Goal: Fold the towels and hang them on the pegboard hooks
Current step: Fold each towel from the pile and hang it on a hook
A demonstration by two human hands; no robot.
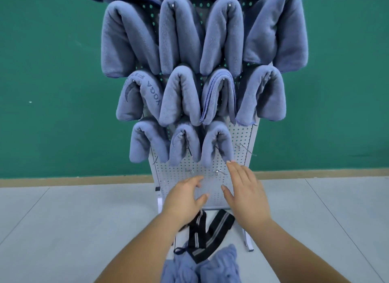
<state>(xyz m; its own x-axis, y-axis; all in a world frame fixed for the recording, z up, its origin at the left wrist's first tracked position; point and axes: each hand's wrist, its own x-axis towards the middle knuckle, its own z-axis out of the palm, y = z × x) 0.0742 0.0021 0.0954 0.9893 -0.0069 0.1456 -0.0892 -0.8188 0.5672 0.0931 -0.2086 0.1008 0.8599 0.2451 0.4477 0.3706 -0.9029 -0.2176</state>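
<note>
Two hands, neither holding anything: left hand (185, 200), fingers loosely spread; right hand (246, 194), fingers straight, tips just beside the lower edge of a hung towel (216, 143) at its 11 o'clock. Pegboard (185, 169) at 12 o'clock, rows of folded blue towels draped over its hooks. Bare hook (246, 149) at 1 o'clock. Unfolded towels (210, 266) heaped at 6 o'clock, black striped strap (212, 223) touching them.

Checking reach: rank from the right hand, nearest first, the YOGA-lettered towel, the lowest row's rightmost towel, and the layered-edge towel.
1. Lowest row's rightmost towel, just beyond the fingertips of the right hand.
2. Layered-edge towel, middle row, above it.
3. YOGA-lettered towel, middle row, far left.
</note>
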